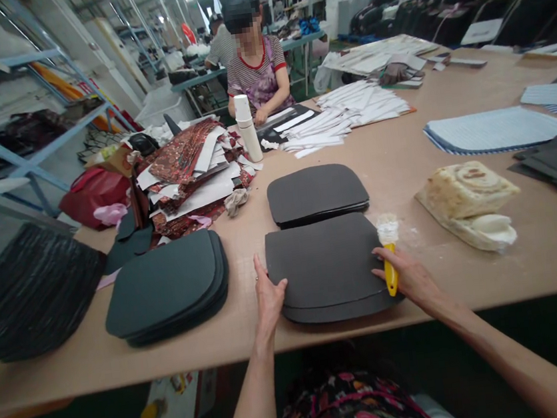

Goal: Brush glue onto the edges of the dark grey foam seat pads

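Two dark grey rounded panels point(325, 264) lie one on the other in front of me, slightly offset at the near edge. My left hand point(268, 289) rests at the left edge of the upper panel, thumb on top and fingers stretched along its side. At the right edge is my right hand point(400, 270), its fingers curled around a glue brush point(391, 275) with a yellow handle and whitish bristles pointing away from me. The fingertips of that hand also touch the panel edge. Just beyond lies a further stack of grey panels point(317, 191).
A stack of dark green panels point(166, 285) is on the left, near a tall black pile point(26, 291). To the right sits a glue-crusted container point(469, 204). Patterned scraps point(188, 165) and a white bottle point(249, 135) stand farther back. Across the table a co-worker point(256, 64) handles white strips.
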`<state>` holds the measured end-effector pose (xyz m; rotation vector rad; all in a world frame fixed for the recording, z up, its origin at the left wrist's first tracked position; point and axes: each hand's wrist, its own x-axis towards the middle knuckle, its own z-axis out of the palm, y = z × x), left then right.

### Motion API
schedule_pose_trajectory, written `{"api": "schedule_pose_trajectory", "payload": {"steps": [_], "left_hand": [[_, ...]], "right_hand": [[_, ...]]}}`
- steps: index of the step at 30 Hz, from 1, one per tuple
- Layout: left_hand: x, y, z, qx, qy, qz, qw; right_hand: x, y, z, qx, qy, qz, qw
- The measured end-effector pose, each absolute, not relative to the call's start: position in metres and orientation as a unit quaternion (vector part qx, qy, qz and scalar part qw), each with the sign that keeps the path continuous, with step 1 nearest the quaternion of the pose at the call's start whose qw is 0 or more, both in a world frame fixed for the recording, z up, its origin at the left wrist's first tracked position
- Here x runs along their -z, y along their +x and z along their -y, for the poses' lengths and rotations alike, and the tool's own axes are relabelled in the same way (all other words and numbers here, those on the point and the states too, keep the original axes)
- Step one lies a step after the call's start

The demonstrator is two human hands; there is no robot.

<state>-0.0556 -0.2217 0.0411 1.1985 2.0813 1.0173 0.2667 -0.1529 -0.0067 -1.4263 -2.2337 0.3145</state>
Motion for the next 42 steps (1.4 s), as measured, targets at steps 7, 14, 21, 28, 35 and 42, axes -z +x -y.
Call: {"api": "schedule_pose_trajectory", "payload": {"steps": [7,14,21,28,35,42], "left_hand": [[-0.036,-0.056,0.224,-0.366,0.473,-0.76,0.252],[-0.048,-0.052,0.225,-0.319,0.546,-0.755,0.175],[-0.041,-0.052,0.246,-0.202,0.64,-0.737,0.079],[-0.034,-0.016,0.209,-0.248,0.718,-0.65,-0.019],[-0.015,0.032,0.149,-0.15,0.803,-0.574,-0.061],[-0.006,0.032,0.146,-0.07,0.812,-0.563,-0.138]], "right_hand": [[0.008,0.268,0.154,-0.132,-0.535,0.803,0.229],[0.008,0.264,0.153,-0.131,-0.524,0.806,0.242],[0.0,0.269,0.175,-0.176,-0.495,0.791,0.313],[-0.019,0.267,0.188,-0.14,-0.497,0.771,0.372],[-0.031,0.205,0.162,-0.17,-0.469,0.779,0.38],[-0.022,0.18,0.136,-0.24,-0.466,0.771,0.362]]}}
